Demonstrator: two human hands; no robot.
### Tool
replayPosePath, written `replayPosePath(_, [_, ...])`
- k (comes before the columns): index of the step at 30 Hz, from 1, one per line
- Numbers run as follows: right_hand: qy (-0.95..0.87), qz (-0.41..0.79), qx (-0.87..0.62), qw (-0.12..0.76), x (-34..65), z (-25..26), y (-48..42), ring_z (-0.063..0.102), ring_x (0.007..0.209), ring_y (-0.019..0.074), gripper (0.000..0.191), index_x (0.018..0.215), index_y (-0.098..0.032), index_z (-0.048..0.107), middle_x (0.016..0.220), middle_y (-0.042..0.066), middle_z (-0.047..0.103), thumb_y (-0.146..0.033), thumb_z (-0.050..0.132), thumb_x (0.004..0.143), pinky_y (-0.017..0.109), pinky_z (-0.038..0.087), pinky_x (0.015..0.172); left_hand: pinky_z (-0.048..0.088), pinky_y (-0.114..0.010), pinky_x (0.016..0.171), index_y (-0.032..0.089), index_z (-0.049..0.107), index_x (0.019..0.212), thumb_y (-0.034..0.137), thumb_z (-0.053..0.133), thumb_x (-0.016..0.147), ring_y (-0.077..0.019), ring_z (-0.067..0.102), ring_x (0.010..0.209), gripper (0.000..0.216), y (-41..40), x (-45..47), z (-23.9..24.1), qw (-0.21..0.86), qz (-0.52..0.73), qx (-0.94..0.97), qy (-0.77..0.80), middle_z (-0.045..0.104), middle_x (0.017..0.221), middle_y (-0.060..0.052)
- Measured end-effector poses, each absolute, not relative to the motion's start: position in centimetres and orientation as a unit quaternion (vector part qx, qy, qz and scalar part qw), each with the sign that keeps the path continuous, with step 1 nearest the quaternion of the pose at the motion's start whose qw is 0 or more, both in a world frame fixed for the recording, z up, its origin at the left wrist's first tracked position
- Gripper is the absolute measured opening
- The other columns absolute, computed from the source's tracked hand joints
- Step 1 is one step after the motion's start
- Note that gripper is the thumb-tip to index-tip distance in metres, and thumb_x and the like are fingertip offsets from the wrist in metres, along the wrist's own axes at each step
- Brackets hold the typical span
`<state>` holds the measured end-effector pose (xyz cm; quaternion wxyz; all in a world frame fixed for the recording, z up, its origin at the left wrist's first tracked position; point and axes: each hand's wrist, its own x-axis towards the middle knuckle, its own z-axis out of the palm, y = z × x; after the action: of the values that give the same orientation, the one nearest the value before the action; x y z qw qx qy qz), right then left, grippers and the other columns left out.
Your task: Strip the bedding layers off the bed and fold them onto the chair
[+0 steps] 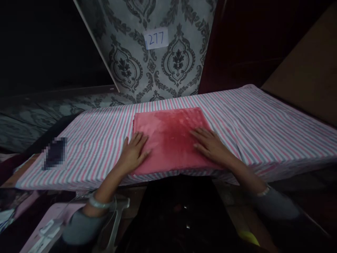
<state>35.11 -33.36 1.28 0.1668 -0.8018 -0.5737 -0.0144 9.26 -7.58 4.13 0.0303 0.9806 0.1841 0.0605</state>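
Note:
A folded red-pink cloth [171, 140] with a soft sheen lies flat as a rough rectangle on the striped table cover [100, 140]. On its left edge rests my left hand [133, 153], fingers stretched and palm down. My right hand [210, 144] lies on the cloth's right side, its fingers spread and pointing inward. Neither hand grips anything. Several stacked layers show along the cloth's left edge.
At the table's left lies a dark, pixelated object [54, 154]. A paper marked 277 [156, 38] hangs on the patterned wall. A dark screen [52, 45] stands back left; a brown panel [305, 70] rises at right. Below left is a pink stool-like surface [54, 212].

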Motion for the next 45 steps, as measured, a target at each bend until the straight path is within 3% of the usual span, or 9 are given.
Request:
replayPosePath(4, [-0.596,-0.055,-0.784,0.168,32.6,-1.0,-38.4,0.022,0.153,0.0308,0.069,0.161,-0.029,0.03,0.166,0.007,0.027,-0.06,0.045,0.1,0.057,0.021,0.122,0.014,-0.059,0.125,0.026,0.033,0.159,0.063,0.058,0.088,-0.0341,0.016,0.156,0.084,-9.6,6.0,2.8,-0.005,0.054,0.991,0.12,0.023,0.168,-0.012])
replayPosePath(8, [-0.605,-0.08,-0.766,0.2,32.9,-3.3,-39.7,0.021,0.154,0.0289,0.072,0.163,-0.028,0.024,0.166,0.009,0.026,-0.049,0.051,0.1,0.053,0.029,0.121,0.027,-0.053,0.124,0.018,0.025,0.161,0.055,0.06,0.091,-0.0337,0.014,0.157,0.087,-9.3,5.0,1.0,0.016,0.079,0.993,0.091,0.019,0.168,-0.018])
replayPosePath(15, [-0.625,-0.116,-0.715,0.29,33.8,-4.4,-40.1,0.029,0.151,0.0297,0.073,0.164,-0.03,0.018,0.163,0.009,0.032,-0.036,0.053,0.099,0.053,0.036,0.119,0.032,-0.057,0.121,0.024,0.012,0.163,0.048,0.062,0.092,-0.0363,0.021,0.155,0.091,-7.9,3.3,0.2,0.016,0.152,0.987,0.044,0.021,0.168,-0.017])
replayPosePath(19, [-0.611,-0.122,-0.707,0.336,34.0,-4.9,-40.7,0.035,0.148,0.0281,0.07,0.163,-0.03,0.022,0.16,0.008,0.037,-0.022,0.045,0.098,0.051,0.039,0.117,0.035,-0.055,0.12,0.028,0.016,0.163,0.031,0.058,0.095,-0.0328,0.025,0.154,0.08,-7.7,1.8,0.5,0.017,0.163,0.986,0.028,0.025,0.168,-0.013])
replayPosePath(24, [-0.608,-0.178,-0.697,0.336,35.3,-5.6,-40.4,0.039,0.143,0.0321,0.071,0.16,-0.027,0.029,0.155,0.011,0.044,-0.022,0.049,0.092,0.054,0.041,0.113,0.04,-0.05,0.118,0.026,0.018,0.162,0.012,0.049,0.09,-0.0294,0.033,0.151,0.08,-6.9,1.4,0.5,0.02,0.198,0.98,0.01,0.032,0.165,-0.013])
replayPosePath(29, [-0.603,-0.198,-0.688,0.351,36.5,-6.3,-39.9,0.052,0.132,0.028,0.069,0.157,-0.028,0.035,0.146,0.01,0.054,-0.017,0.048,0.09,0.048,0.046,0.105,0.042,-0.05,0.116,0.023,0.024,0.16,0.016,0.054,0.086,-0.0308,0.039,0.148,0.08,-5.3,1.9,-0.2,0.013,0.228,0.974,-0.016,0.041,0.16,-0.015])
replayPosePath(35, [-0.591,-0.198,-0.696,0.358,37.5,-6.4,-39.4,0.047,0.138,0.0286,0.074,0.158,-0.026,0.034,0.154,0.013,0.046,-0.014,0.048,0.087,0.049,0.045,0.106,0.042,-0.053,0.114,0.022,0.031,0.156,0.015,0.057,0.081,-0.0323,0.035,0.149,0.08,-3.2,3.1,-0.5,0.032,0.252,0.967,-0.008,0.045,0.157,-0.015])
replayPosePath(40, [-0.589,-0.206,-0.679,0.387,38.4,-6.1,-38.8,0.057,0.125,0.0316,0.05,0.136,-0.023,0.063,0.135,0.013,0.064,-0.028,0.057,0.087,0.05,0.05,0.102,0.044,-0.05,0.112,0.023,0.044,0.149,0.011,0.053,0.084,-0.0296,0.041,0.145,0.067,-2.6,3.9,-0.1,0.027,0.303,0.952,-0.03,0.052,0.152,-0.014])
replayPosePath(45, [-0.532,-0.218,-0.639,0.511,37.9,-0.9,-36.9,0.061,0.124,0.03,0.035,0.12,-0.022,0.069,0.123,0.011,0.07,-0.04,0.056,0.092,0.047,0.053,0.1,0.05,-0.048,0.106,0.024,0.059,0.131,0.031,0.059,0.089,-0.0298,0.058,0.129,0.043,-2.8,5.3,2.9,0.137,0.417,0.898,-0.024,0.066,0.134,-0.013])
